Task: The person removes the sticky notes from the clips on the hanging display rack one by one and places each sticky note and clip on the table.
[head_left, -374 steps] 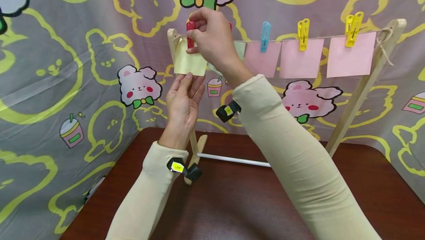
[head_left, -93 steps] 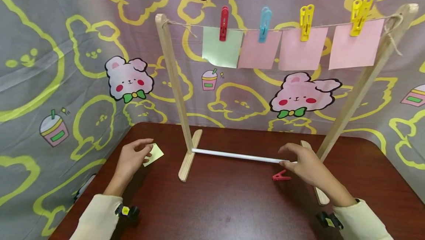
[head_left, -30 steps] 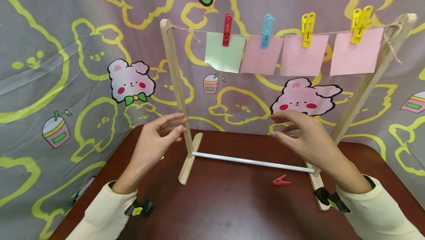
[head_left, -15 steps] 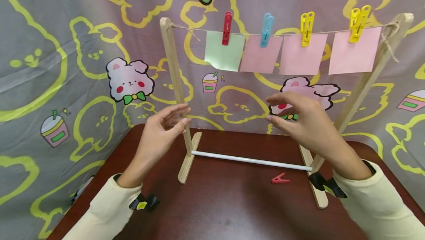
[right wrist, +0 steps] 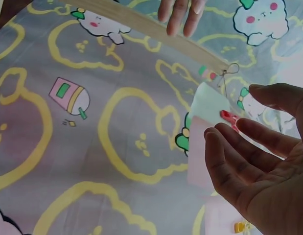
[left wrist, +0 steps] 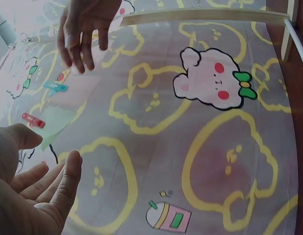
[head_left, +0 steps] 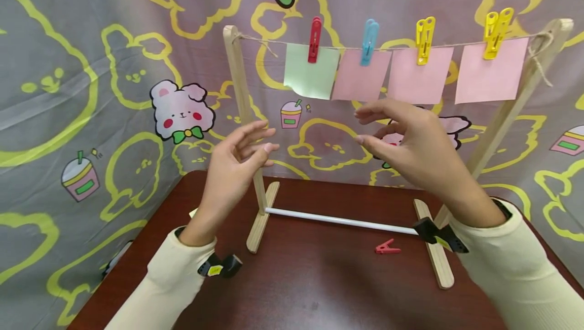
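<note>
Near the tabletop's (head_left: 310,289) left edge, a pale paper corner (head_left: 193,213) shows past the left wrist. The left hand (head_left: 234,160) is raised by the left wooden post (head_left: 237,69), fingers bent, holding nothing. On the twine (head_left: 255,38), a red clothespin (head_left: 314,41) holds a green note (head_left: 312,75); a blue clothespin (head_left: 368,42) holds a pink note (head_left: 362,74). The loose red clothespin (head_left: 387,248) lies toward the tabletop's right edge. Above it, the right hand (head_left: 415,142) is raised, thumb and fingers apart, empty. The step looks like positioning before the hung notes; unclipping one would call for squeezing a clothespin's upper ends while the other hand steadies the paper.
</note>
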Available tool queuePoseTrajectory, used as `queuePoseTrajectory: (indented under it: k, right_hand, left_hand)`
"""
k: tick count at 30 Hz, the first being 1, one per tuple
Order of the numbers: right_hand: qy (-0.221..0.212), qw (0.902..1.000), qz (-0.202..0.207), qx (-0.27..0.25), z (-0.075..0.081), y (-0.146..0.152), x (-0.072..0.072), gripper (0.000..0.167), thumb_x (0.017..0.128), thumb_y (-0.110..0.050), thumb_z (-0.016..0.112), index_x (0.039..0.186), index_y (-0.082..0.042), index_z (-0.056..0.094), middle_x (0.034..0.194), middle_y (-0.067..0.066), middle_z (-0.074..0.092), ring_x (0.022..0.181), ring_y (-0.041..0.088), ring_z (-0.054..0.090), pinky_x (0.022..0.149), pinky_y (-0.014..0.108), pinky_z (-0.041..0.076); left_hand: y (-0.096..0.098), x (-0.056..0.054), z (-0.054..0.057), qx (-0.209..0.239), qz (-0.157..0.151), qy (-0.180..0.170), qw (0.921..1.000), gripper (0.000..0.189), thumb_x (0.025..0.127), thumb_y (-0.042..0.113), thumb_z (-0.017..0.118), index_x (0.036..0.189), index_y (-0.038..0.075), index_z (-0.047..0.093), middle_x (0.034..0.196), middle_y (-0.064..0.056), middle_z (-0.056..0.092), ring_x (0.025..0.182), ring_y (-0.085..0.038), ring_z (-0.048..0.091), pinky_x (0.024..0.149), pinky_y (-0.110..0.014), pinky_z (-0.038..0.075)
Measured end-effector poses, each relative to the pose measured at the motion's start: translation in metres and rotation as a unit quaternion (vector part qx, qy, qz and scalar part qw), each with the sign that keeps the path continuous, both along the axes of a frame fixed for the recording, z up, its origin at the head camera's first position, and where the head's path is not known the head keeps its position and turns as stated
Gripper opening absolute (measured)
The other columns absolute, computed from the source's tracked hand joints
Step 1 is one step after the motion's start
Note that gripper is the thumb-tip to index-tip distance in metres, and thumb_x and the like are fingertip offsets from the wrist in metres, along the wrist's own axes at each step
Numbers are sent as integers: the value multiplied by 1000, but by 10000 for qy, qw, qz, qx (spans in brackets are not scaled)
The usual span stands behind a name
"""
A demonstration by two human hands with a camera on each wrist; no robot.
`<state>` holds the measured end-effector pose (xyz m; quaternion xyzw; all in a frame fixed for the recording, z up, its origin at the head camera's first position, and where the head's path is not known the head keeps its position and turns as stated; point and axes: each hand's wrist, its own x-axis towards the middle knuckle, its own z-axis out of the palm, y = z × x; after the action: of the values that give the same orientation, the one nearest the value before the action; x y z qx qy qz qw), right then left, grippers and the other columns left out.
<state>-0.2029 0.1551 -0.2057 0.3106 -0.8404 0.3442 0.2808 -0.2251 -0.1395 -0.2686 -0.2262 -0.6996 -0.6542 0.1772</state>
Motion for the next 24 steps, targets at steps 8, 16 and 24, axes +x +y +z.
queuePoseTrajectory:
  k: [8,16,24]
  right_hand:
    - [-67,9988,193,-435,18,-15,-5,31,92,-2,77,123,-4,73,118,9,74,104,1,68,85,10,55]
    - [32,9957,312,-872,40,-32,-12,30,94,-6,75,123,0,71,114,13,75,93,5,72,88,15,59]
    - [-156,9916,408,-1216,57,-46,-18,29,96,-5,70,125,1,70,119,14,74,98,11,72,91,19,60]
  left_hand:
    - [21,-9,8,538,-62,140,9984,43,100,-1,65,142,2,58,132,-15,70,103,-14,76,83,-38,67]
    - [37,-18,18,854,-35,72,9963,44,98,2,69,140,3,57,130,-15,70,100,-15,76,82,-36,67]
    - [49,-29,26,1287,-142,-113,9915,43,98,-2,67,139,0,54,131,-20,68,93,-13,75,80,-35,67]
